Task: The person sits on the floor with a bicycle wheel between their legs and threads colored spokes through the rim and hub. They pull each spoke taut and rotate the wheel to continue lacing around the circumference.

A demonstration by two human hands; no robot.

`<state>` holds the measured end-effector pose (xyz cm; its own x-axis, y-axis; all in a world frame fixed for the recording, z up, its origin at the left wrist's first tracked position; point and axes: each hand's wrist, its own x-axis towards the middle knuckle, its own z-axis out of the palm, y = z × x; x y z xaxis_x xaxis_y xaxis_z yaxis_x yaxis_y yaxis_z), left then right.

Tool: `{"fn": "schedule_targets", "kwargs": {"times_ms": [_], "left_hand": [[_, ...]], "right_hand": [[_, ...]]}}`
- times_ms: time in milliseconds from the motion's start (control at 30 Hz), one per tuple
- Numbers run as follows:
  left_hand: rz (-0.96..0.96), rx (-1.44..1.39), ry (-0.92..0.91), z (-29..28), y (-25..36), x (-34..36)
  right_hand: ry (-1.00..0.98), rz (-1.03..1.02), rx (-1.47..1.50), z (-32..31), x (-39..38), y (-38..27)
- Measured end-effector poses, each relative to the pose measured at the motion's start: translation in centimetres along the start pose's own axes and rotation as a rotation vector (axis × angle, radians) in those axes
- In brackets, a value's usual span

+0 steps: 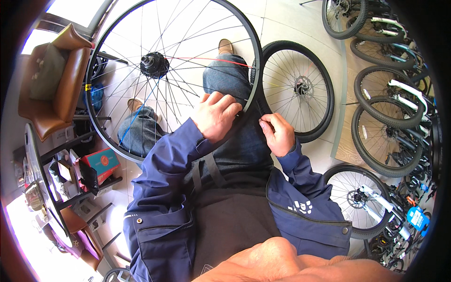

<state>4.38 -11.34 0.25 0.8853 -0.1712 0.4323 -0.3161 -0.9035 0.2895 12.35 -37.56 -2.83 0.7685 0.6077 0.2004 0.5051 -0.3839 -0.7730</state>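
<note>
The bare spoked wheel (174, 70) rests across the person's knees; it looks light yet stiff, best held by its rim. The left hand (217, 115) clasps the rim's near edge, while the right hand (278, 134) pinches a thin black strip (260, 110), soft and floppy, just beside it

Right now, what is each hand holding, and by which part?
The left hand grips the bare spoked wheel at its rim's lower right edge. The right hand pinches a thin black strip beside that rim between its fingers.
</note>
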Motion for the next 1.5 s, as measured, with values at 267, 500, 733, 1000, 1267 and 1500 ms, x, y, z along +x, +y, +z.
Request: {"fn": "schedule_targets", "kwargs": {"times_ms": [267,500,733,1000,1267,1500], "left_hand": [[0.067,0.054,-0.007,-0.2,-0.4,-0.3],[0.115,-0.005,0.054,0.5,-0.7,-0.1],[0.101,0.080,0.045,1.5,-0.6,-0.5],[0.129,0.074,0.066,1.9,-1.1,-0.6],[0.122,0.082,0.104,3.4,-1.2,-0.7],[0.086,0.133,0.129,3.6,-0.9,-1.0]], "right_hand": [[-0.003,0.045,0.054,0.4,0.2,0.2],[-0.010,0.067,0.043,0.2,0.3,0.7],[-0.027,0.045,-0.012,0.2,1.0,1.6],[-0.043,0.032,-0.008,-0.1,1.8,2.5],[0.004,0.061,0.020,-1.1,3.2,5.6],[0.070,0.049,0.062,-2.4,6.7,5.5]]}}
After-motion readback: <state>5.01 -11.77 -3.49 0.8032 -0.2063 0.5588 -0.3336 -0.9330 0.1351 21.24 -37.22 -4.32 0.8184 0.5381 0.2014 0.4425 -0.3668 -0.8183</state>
